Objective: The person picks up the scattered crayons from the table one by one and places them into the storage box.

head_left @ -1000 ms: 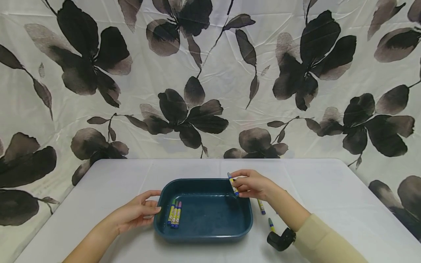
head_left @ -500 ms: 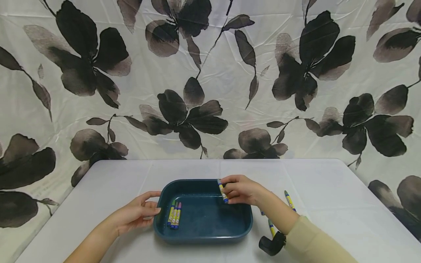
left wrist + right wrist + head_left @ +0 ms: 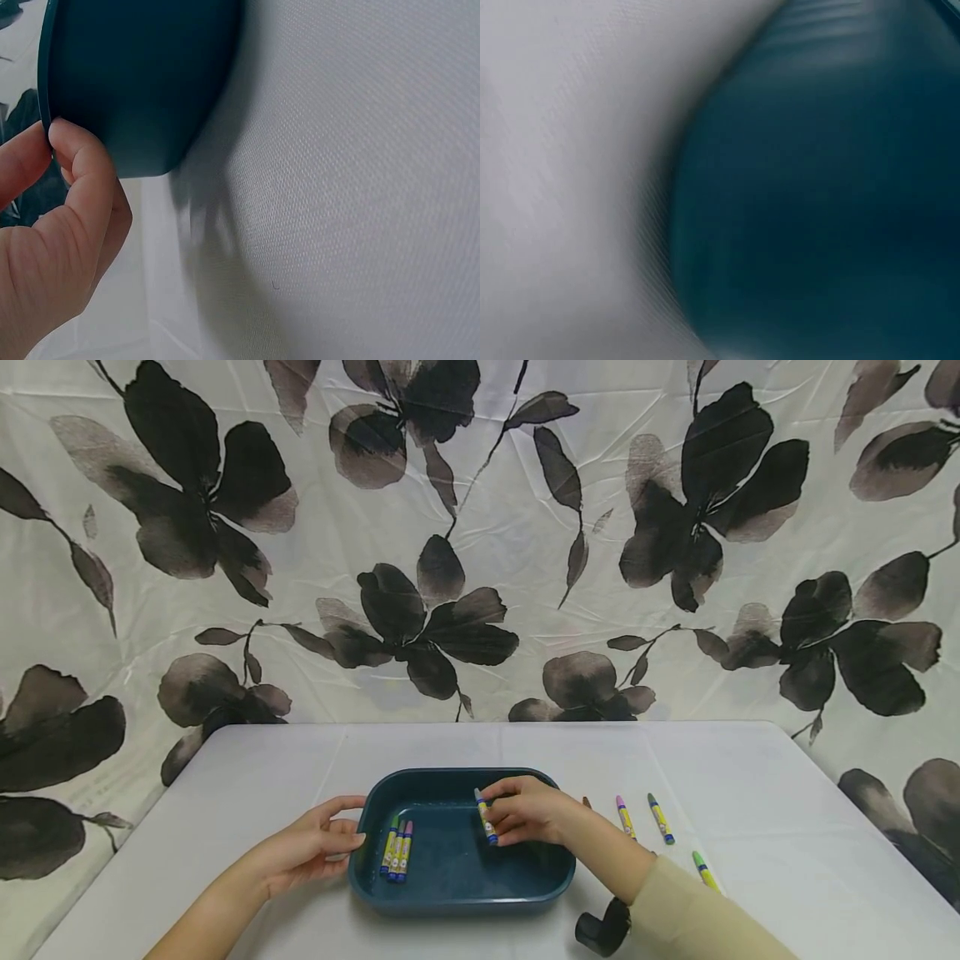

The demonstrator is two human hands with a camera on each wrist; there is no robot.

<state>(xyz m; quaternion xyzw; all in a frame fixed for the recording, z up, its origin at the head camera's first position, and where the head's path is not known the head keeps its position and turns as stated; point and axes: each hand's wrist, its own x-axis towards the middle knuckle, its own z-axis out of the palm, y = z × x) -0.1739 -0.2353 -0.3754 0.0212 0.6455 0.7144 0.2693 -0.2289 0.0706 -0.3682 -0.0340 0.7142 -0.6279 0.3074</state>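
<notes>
A dark teal plastic tray [image 3: 457, 881] sits on the white table. At its left end my left hand [image 3: 311, 843] pinches the rim between thumb and fingers, as the left wrist view also shows. My right hand [image 3: 532, 814] reaches over the tray's right half and holds a crayon [image 3: 486, 818] with a greyish tip and a yellow-and-blue wrapper, tip up and slightly tilted. Inside the tray, three crayons [image 3: 406, 852] lie side by side near the left wall. In the right wrist view only the tray's outer wall [image 3: 802, 187] and tablecloth appear; the hand itself is out of that frame.
To the right of the tray lie loose crayons: a pink-tipped one [image 3: 625, 817], a dark green one [image 3: 660, 818], a light green one [image 3: 706, 872] and a brown tip [image 3: 587, 802] partly behind the forearm. A black wrist mount [image 3: 602, 935] hangs below the right sleeve. Floral fabric [image 3: 480, 568] backs the table.
My right hand has carried the crayon leftward and a little down, from the tray's far right corner to over its inside. More loose crayons show behind the arm. My left hand stays put.
</notes>
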